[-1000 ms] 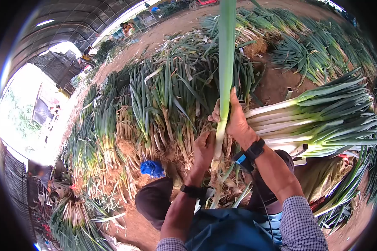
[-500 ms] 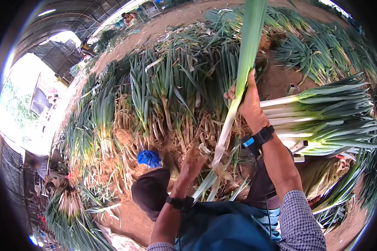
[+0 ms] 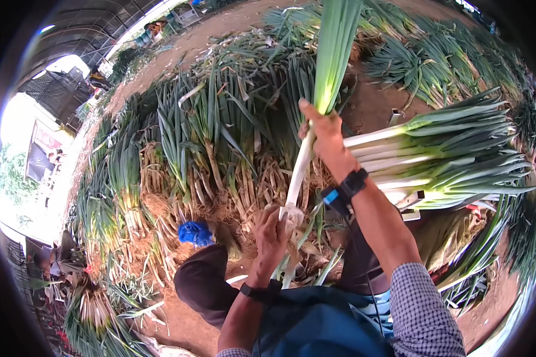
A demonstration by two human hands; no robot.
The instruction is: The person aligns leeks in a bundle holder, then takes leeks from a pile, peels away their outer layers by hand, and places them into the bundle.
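Note:
A long leek stands slanted in front of me, its green leaves upward and its white shaft running down to the root end. My right hand is closed round the upper shaft, just below the leaves. Down at the root end, my left hand has its fingers bent and pinched against the leek's base. A pale, thin strip of outer skin shows beside those fingertips. Whether a small tool is also in the left hand is hidden.
Rows of untrimmed leeks with brown roots lie ahead and left. Cleaned leeks are stacked on a metal-ended rack at right. A blue bundle lies near my knee. More leeks lie at lower left.
My left hand has moved up to the leek's root end and now touches it. My right hand has moved left and slightly down with the leek. The whole view has shifted slightly.

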